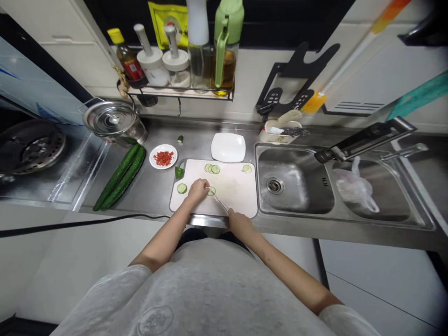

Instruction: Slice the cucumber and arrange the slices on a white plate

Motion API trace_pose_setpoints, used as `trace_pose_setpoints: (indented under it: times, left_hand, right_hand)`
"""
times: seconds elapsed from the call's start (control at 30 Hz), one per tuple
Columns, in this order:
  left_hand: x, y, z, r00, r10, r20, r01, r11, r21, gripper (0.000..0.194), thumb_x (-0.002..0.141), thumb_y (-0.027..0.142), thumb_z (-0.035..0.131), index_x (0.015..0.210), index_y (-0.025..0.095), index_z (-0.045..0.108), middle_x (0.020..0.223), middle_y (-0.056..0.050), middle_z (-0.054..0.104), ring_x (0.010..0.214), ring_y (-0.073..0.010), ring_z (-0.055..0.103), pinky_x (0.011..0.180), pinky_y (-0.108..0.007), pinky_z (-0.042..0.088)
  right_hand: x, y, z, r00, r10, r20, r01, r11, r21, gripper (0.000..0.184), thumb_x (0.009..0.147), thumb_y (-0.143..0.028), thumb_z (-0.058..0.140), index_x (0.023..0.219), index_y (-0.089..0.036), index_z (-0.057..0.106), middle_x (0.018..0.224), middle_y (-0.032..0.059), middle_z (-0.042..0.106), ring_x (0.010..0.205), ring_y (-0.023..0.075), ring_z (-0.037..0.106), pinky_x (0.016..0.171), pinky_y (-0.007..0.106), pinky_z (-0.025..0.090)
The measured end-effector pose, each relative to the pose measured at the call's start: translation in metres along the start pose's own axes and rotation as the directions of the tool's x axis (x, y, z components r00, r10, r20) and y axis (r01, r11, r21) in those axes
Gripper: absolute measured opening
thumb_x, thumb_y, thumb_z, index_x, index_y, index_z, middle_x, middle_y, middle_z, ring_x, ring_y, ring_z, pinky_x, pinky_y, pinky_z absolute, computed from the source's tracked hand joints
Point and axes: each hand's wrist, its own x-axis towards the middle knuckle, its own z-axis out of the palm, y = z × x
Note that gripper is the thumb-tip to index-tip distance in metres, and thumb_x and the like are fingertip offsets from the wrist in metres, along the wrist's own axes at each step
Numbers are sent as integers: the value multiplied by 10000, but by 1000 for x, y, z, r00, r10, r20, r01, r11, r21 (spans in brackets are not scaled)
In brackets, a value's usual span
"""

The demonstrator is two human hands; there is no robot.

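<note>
My right hand (242, 225) is closed around the handle of a slim knife (220, 203), its blade angled toward a thin cucumber slice (211, 191) on the white cutting board (234, 186). From the other side, my left hand (199, 190) has its fingers drawn together at that slice's edge. Stacked cucumber slices (214, 169) lie near the board's back edge, with more slices (247, 169) at the back right. A thicker cucumber piece (181, 188) rests at the left, and a dark green cucumber end (179, 172) sits by the board's left corner.
Two whole cucumbers (122, 177) lie left of the board. Behind it stand a plate of chopped red pieces (164, 157) and a white dish (228, 147). The sink (297, 186) is on the right, a lidded steel pot (115, 123) at back left, and a condiment rack (182, 92) above.
</note>
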Motion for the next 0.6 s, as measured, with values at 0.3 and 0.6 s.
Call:
trace_pose_setpoints:
  times: [0.3,0.6]
  left_hand:
    - [-6,11,-4,999,-38,31,38,999,-4,254,716,116,559,942,201,636,842,-23,671,800,-166,582,728,-263,418]
    - [-9,3,-5,995,-87,40,95,965,-244,146,673,151,611,810,176,656,798,-17,668,687,-129,562,627,-233,401]
  right_hand:
    - [-7,6,7,998,42,54,-45,998,48,233,912,-142,373,1129,-147,458,937,147,672,896,242,645,697,291,397]
    - [-9,18,5,1000,-3,-6,4,995,104,200,921,-172,367,1073,-153,495,890,119,663,855,214,623,639,260,312]
